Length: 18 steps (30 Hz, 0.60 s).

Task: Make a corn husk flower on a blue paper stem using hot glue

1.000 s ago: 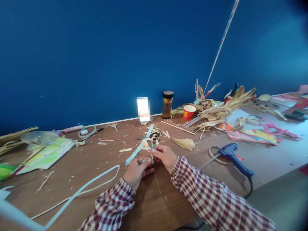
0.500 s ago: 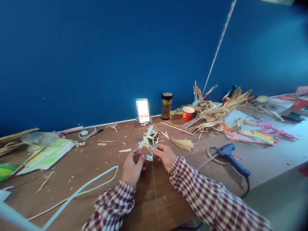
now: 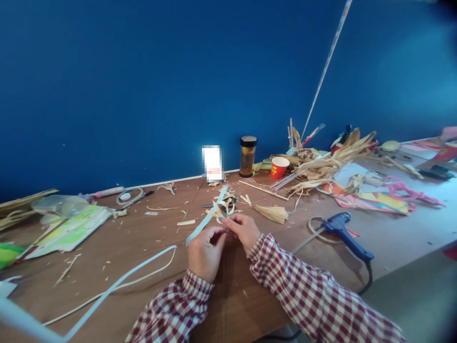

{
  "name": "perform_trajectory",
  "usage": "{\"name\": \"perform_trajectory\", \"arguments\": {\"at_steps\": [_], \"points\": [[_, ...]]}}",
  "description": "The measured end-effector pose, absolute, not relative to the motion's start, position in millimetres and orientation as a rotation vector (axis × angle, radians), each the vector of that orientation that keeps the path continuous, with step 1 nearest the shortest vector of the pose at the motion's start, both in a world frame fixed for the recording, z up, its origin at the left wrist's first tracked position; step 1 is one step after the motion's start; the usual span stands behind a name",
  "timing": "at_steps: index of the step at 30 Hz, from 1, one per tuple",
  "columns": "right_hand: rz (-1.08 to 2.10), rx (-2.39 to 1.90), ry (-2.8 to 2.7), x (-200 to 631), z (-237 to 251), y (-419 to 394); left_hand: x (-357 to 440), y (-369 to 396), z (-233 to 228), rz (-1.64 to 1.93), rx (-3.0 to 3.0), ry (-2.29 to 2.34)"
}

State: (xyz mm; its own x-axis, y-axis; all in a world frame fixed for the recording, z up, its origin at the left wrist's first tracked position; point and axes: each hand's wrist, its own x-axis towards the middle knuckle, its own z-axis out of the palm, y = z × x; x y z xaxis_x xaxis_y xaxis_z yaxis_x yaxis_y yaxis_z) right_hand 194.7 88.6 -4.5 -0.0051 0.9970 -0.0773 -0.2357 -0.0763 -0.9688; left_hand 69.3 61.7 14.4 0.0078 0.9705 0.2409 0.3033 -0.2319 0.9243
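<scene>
Your fingers (image 3: pixel 224 227) of both hands meet in a pinch on a small husk-strip piece (image 3: pixel 222 211), held just above the worktop (image 3: pixel 150 247) at the middle of the view; your left hand (image 3: pixel 204 251) curls closed at 7 o'clock of it, your right hand (image 3: pixel 243 230) grips it from 4 o'clock; a pale blue strip (image 3: pixel 205 221) slants from the piece toward 8 o'clock, passing behind your left hand; a folded husk (image 3: pixel 272 213) lies near at 3 o'clock; a blue glue gun (image 3: pixel 348 233) sits well apart further right; a red cup (image 3: pixel 279 167) and a dark jar (image 3: pixel 247 156) stand at 1 o'clock by the wall.
</scene>
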Motion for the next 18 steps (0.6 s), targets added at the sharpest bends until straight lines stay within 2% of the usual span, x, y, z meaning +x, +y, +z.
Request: {"name": "perform_trajectory", "arguments": {"at_steps": [10,18], "points": [[1.412,-1.046,-1.052,196.9,-1.3,85.9,68.5,70.2,13.7,0.959,0.834,1.111],[1.469,-0.992,-1.003,194.7,-0.1,84.1,61.1,72.4,17.0,0.771,0.723,1.040]]}}
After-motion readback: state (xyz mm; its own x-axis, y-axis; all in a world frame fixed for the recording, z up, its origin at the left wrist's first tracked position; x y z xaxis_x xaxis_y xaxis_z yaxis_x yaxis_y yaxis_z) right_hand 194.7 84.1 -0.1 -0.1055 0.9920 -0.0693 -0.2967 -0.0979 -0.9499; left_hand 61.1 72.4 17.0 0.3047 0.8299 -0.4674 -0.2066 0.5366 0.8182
